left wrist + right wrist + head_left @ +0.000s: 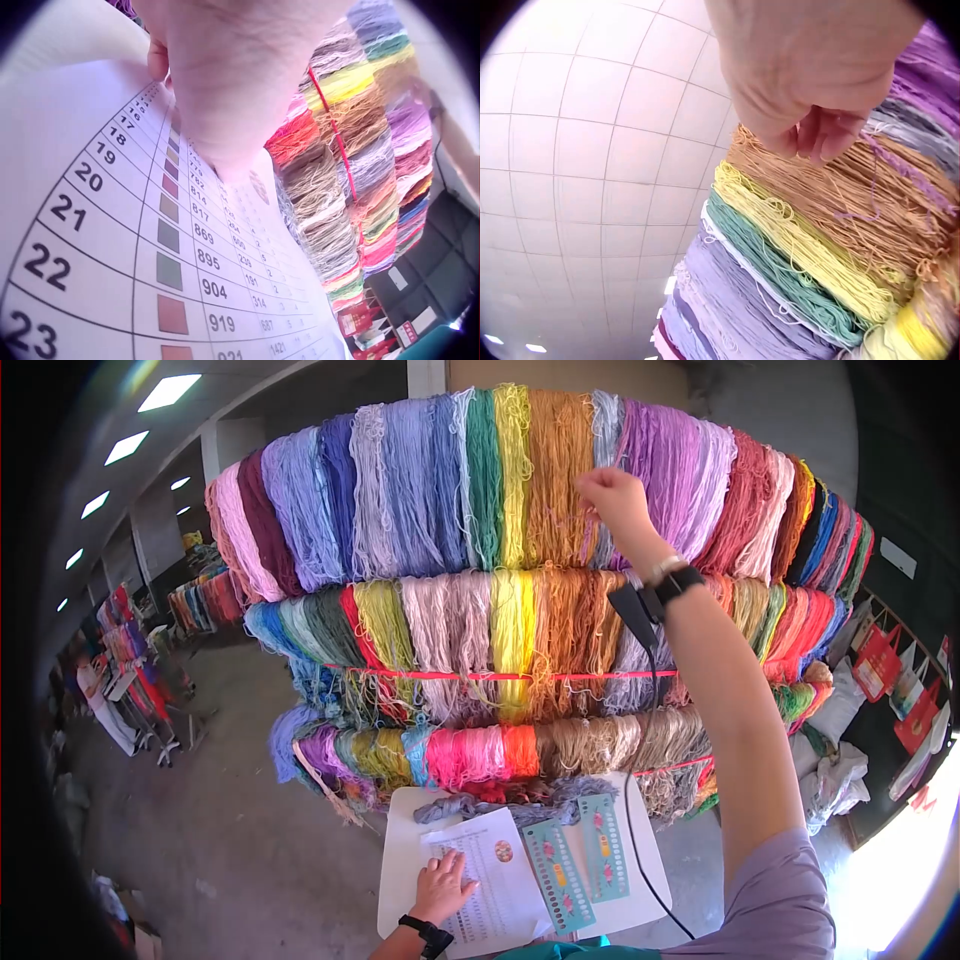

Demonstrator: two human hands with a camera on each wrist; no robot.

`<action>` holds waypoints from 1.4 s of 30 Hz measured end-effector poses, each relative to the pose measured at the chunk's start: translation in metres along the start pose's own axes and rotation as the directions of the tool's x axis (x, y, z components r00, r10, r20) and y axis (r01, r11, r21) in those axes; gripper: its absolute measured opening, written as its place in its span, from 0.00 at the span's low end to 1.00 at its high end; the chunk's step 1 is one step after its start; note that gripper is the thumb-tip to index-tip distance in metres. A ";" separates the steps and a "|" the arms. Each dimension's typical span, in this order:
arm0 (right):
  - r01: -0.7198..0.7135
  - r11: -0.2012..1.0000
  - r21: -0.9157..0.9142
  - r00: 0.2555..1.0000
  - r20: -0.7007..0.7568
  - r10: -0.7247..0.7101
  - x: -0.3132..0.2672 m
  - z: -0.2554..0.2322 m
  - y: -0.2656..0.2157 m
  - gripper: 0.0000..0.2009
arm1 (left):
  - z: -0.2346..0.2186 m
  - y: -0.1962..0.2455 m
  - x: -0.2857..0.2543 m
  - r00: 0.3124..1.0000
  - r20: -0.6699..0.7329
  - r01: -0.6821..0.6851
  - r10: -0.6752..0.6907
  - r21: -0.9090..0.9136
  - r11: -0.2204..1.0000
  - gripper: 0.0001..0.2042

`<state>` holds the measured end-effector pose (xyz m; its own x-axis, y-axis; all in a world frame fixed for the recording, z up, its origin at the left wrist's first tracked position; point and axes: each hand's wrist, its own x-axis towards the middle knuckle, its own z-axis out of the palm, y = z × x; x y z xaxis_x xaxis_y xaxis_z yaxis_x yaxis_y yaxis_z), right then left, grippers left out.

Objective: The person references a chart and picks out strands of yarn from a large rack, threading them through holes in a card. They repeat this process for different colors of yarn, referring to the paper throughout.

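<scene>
My right hand [615, 505] is raised at the top row of hanging yarn, in front of the orange-brown skeins [560, 460]. Its fingers are curled together and pinch a thin purple thread [875, 180], which trails over the brown skeins; the fingertips are partly hidden. Lower down, my left hand [442, 885] rests on a printed sheet [500, 900] lying on a small white table [400, 815]. That sheet carries numbered rows with colour swatches [169, 270], and the left fingers lie across its upper rows. Right of the sheet are two teal cards [557, 875] with flower pictures and rows of holes.
Purple skeins [675, 470] hang right of the brown ones, yellow skeins [513, 470] left. A red cord [570, 677] crosses the middle row. Grey-blue yarn [450, 807] lies at the table's back edge. A black cable [640, 850] runs down over the table. Another person [100, 700] stands far left.
</scene>
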<state>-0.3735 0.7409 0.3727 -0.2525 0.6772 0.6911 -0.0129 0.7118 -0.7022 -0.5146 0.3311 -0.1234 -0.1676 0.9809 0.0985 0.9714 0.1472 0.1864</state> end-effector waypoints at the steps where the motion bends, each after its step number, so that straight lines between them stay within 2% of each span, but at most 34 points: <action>1: 0.001 0.998 -0.057 0.999 -0.043 -0.004 0.018 0.006 0.003 0.08 | 0.000 0.001 0.001 1.000 0.007 0.003 -0.003 0.003 1.000 0.33; 3: -0.003 0.986 -0.169 0.992 -0.127 -0.018 0.041 0.018 0.009 0.09 | -0.001 0.002 0.001 1.000 0.022 0.002 -0.003 0.015 1.000 0.33; 6: -0.047 0.899 -0.436 0.922 -0.364 -0.129 0.045 0.032 0.008 0.10 | -0.004 0.004 -0.001 0.999 0.046 0.004 -0.005 0.027 1.000 0.33; 10: -0.037 0.931 -0.364 0.899 -0.418 -0.128 0.044 0.038 0.007 0.07 | -0.001 0.004 -0.001 0.999 0.044 0.004 -0.005 0.029 1.000 0.34; 12: 0.069 0.997 -0.029 0.901 -0.427 -0.075 0.041 0.038 0.015 0.04 | -0.001 0.005 0.000 0.999 0.041 -0.002 0.000 0.030 1.000 0.34; 13: 0.120 0.982 0.143 0.904 -0.425 -0.048 0.039 0.037 0.017 0.03 | -0.001 0.005 0.000 0.999 0.040 -0.004 0.003 0.030 1.000 0.33; 16: 0.068 0.895 0.441 0.955 -0.287 0.069 0.024 0.023 0.017 0.01 | -0.004 0.005 -0.001 1.000 0.024 -0.010 0.009 0.011 1.000 0.33; 20: -0.076 0.786 0.614 0.975 -0.119 0.188 0.019 0.010 0.002 0.06 | -0.006 0.004 -0.002 1.000 0.004 -0.022 0.022 0.020 1.000 0.33; 21: -0.104 0.780 0.617 0.979 -0.075 0.190 0.018 0.009 0.001 0.09 | -0.006 0.003 -0.002 1.000 0.006 -0.020 0.020 0.020 1.000 0.33; 24: -0.109 0.828 0.550 0.987 -0.039 0.156 0.026 0.010 0.014 0.08 | -0.004 0.002 -0.003 1.000 0.008 -0.016 0.016 0.022 1.000 0.33; 27: 0.020 0.960 0.281 0.994 -0.108 0.011 0.031 0.017 0.013 0.08 | -0.005 0.002 -0.004 1.000 0.008 -0.017 0.017 0.024 1.000 0.33; 30: 0.088 0.996 -0.011 0.952 -0.294 -0.088 0.048 0.027 0.023 0.09 | -0.007 0.003 -0.004 1.000 0.014 -0.013 0.013 0.020 1.000 0.33; 33: 0.041 0.999 0.012 0.946 -0.321 -0.035 0.054 0.028 0.026 0.08 | -0.005 0.004 -0.002 1.000 0.009 -0.020 0.020 0.021 1.000 0.33; 36: 0.052 0.967 0.251 0.941 -0.336 0.037 0.045 0.027 0.023 0.08 | -0.005 0.004 -0.001 1.000 -0.001 -0.030 0.030 0.019 0.999 0.33; 39: -0.012 0.868 0.496 0.966 -0.219 0.138 0.028 0.021 0.015 0.07 | -0.008 0.005 0.000 0.999 0.019 -0.026 0.026 -0.003 1.000 0.33; 42: -0.025 0.848 0.529 0.976 -0.169 0.134 0.024 0.016 0.015 0.05 | -0.008 0.004 -0.001 0.999 0.023 -0.023 0.024 -0.013 1.000 0.32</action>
<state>-0.3950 0.7650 0.3759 -0.0849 0.7881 0.6097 -0.5164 0.4885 -0.7034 -0.5114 0.3297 -0.1153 -0.1405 0.9868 0.0800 0.9728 0.1225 0.1969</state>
